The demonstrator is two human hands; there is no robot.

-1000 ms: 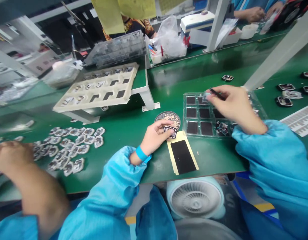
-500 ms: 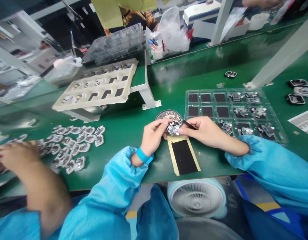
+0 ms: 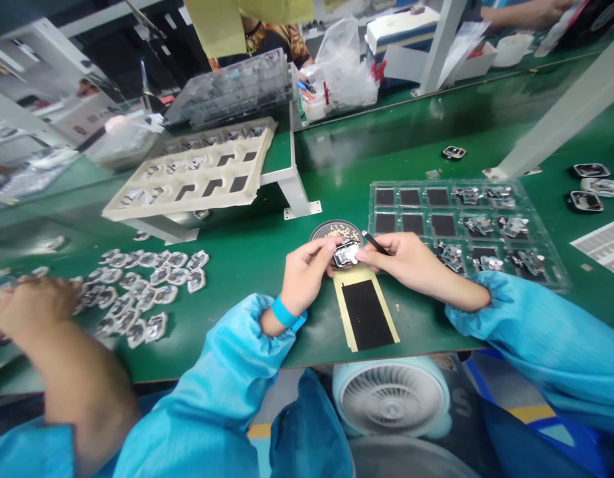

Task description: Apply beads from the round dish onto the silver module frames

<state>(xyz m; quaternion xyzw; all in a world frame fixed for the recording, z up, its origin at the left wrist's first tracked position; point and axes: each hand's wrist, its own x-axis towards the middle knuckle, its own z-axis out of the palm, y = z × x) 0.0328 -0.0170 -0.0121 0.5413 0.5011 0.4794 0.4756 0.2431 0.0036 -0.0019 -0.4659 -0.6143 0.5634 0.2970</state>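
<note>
My left hand (image 3: 307, 271) pinches a small smartwatch case (image 3: 344, 253) by its left edge, with silvery parts showing inside. My right hand (image 3: 399, 257) is closed around a slim black stick-like tool (image 3: 375, 243) that points up and to the left. The thumb of that hand reaches the right edge of the case. Just behind the case lies a round dish (image 3: 331, 228) of tiny pale pieces. Below it on the bench is a black pad (image 3: 368, 313) with yellow borders.
A clear tray (image 3: 550, 259) of electronic parts stands at right. Loose watch cases (image 3: 589, 170) lie beyond it. Several white-rimmed parts (image 3: 146, 299) cover the bench at left, near a co-worker's hand (image 3: 35, 309). A cream tray (image 3: 187, 208) rests on a raised stand (image 3: 293, 189).
The watch case has tilted a little between my fingers, so more of its black rim shows. My hands stay in nearly the same place. The co-worker's hand has shifted slightly.
</note>
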